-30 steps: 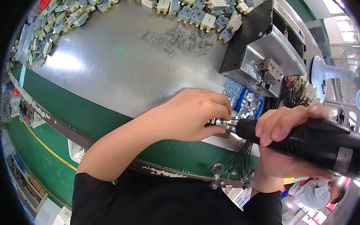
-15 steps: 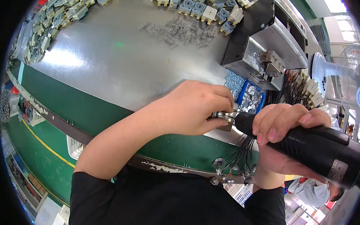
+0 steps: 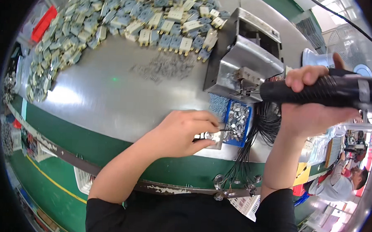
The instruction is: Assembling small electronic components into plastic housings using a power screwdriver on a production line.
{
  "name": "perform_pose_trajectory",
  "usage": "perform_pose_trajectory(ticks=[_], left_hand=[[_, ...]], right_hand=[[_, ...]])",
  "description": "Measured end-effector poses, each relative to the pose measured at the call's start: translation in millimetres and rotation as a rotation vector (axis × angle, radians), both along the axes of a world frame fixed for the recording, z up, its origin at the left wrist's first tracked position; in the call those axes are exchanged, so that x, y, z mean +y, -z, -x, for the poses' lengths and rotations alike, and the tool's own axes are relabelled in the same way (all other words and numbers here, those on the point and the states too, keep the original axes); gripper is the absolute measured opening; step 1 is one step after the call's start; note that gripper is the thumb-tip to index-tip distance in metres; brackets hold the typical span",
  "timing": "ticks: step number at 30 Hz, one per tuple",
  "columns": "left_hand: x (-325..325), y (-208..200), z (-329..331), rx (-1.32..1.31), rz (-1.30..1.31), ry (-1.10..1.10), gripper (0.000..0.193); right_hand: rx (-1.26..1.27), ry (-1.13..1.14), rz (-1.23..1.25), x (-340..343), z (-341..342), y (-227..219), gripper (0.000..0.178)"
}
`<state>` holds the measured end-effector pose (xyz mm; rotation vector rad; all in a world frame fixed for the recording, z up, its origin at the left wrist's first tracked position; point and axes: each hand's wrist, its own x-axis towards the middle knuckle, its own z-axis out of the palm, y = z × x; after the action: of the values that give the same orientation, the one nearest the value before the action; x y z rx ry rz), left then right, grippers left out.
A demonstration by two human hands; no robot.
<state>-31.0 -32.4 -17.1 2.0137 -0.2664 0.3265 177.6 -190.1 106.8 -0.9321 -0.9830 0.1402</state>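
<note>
My left hand point(image 3: 185, 132) rests low over the front part of the steel table, its thumb and fingers pinching a small shiny metal fitting point(image 3: 210, 136) with a dark wire by it. My right hand point(image 3: 304, 115) is wrapped around a black electric screwdriver point(image 3: 320, 89), held level and pointing left. The driver's nose reaches the small grey-white block point(image 3: 248, 75) on the front of the bent-metal stand point(image 3: 253, 52). Whether its bit touches the block or the metal below it, I cannot tell. A blue tray point(image 3: 247, 129) of small metal parts sits just right of my left fingers.
Blue-grey screws point(image 3: 217, 105) lie beside the tray. Springs point(image 3: 167, 67) are spread farther back. Grey and cream switch-like blocks point(image 3: 165, 26) pile along the far and left sides. Black wires point(image 3: 246, 149) with round metal ends hang over the front edge. A person point(image 3: 341, 183) is at the right.
The screwdriver has left the fitting in my left hand and moved away from me to the metal stand. My left hand keeps its pinch. The whole view has shifted.
</note>
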Motion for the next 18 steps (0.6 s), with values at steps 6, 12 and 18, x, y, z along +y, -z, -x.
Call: perform_pose_trajectory(ticks=[6,12,18], left_hand=[[0,-6,1,0.059,0.030,-0.005,0.025],[0,-6,-2,0.053,0.025,-0.003,0.025],[1,-6,-2,0.072,0.048,-0.008,0.026]], right_hand=[[0.151,0.353,0.160,26,9,-1,0.120],[0.155,0.373,0.217,29,7,1,0.121],[0.179,0.300,0.169,28,5,1,0.122]])
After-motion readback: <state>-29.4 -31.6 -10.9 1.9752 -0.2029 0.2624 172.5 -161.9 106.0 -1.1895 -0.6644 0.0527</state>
